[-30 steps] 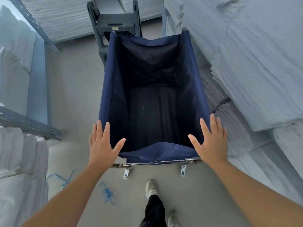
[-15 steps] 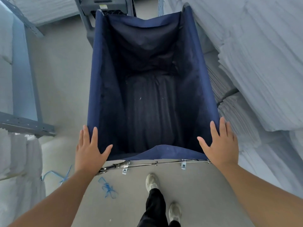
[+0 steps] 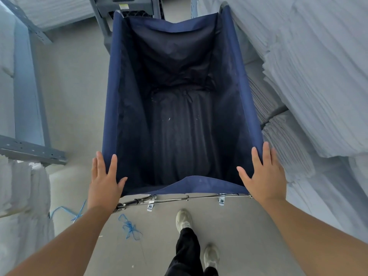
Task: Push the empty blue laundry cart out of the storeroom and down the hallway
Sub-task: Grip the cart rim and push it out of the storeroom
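The blue laundry cart (image 3: 111, 108) fills the middle of the view, its dark fabric bag empty. A thin metal frame bar (image 3: 185, 199) with clips runs under its near edge. My left hand (image 3: 104, 181) lies flat on the near left corner, fingers straight and apart, thumb over the near edge. My right hand (image 3: 263, 176) lies the same way on the near right corner. Neither hand has its fingers curled around the rim.
Tall stacks of folded white linen (image 3: 310, 80) press close to the cart's right side. Grey metal shelving (image 3: 29, 150) with more linen stands at the left. A grey step stool (image 3: 127, 6) sits just beyond the cart. Blue string (image 3: 129, 229) lies on the floor near my feet.
Both hands have come down onto the cart's near corners. The cart now sits nearer and larger in view, and I have stepped forward.
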